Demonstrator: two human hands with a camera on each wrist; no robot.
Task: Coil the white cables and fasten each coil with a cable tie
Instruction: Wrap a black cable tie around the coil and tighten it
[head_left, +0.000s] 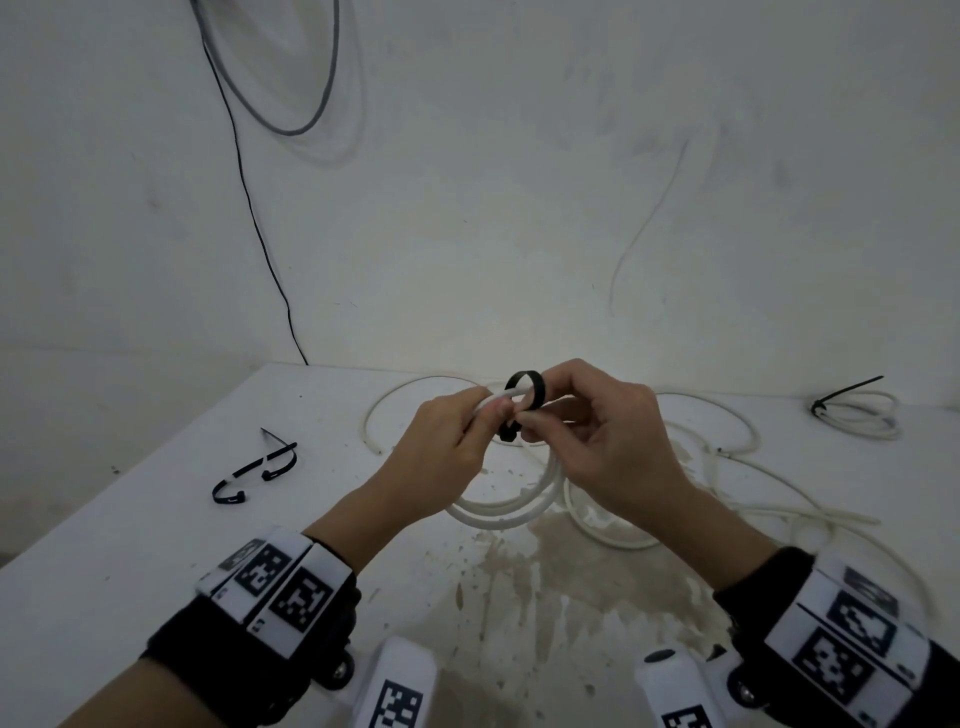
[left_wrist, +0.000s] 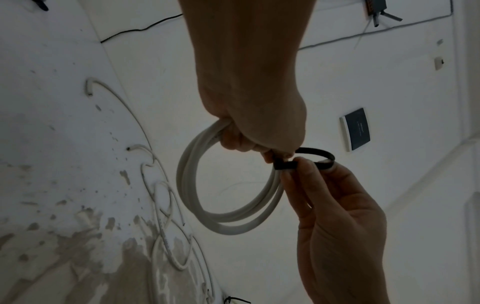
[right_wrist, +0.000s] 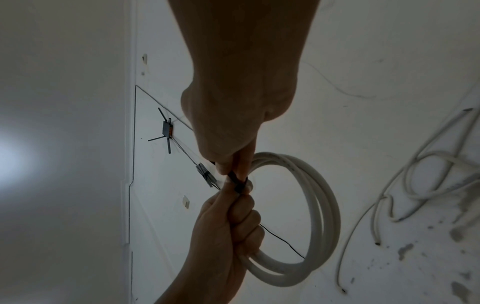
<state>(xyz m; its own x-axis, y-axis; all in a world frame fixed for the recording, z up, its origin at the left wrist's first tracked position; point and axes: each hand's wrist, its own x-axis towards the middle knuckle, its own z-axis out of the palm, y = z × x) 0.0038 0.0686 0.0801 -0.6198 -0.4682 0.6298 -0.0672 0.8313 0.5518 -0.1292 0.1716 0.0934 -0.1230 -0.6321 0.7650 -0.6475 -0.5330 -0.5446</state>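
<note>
My left hand (head_left: 470, 423) grips a coil of white cable (head_left: 511, 512) at its top, holding it above the white table (head_left: 156, 530). A black cable tie (head_left: 527, 384) loops round the gripped strands. My right hand (head_left: 550, 410) pinches the tie beside the left fingers. In the left wrist view the coil (left_wrist: 226, 218) hangs below my left hand (left_wrist: 249, 142), and the right hand's fingertips (left_wrist: 303, 166) hold the tie (left_wrist: 319, 156) at its head. In the right wrist view the tie (right_wrist: 237, 182) sits between both hands on the coil (right_wrist: 322, 216).
Loose white cables (head_left: 727, 467) lie tangled on the table behind and right of my hands. A coil bound with a black tie (head_left: 857, 410) lies at the far right. Spare black ties (head_left: 260, 470) lie at the left. A black wire (head_left: 260, 234) runs down the wall.
</note>
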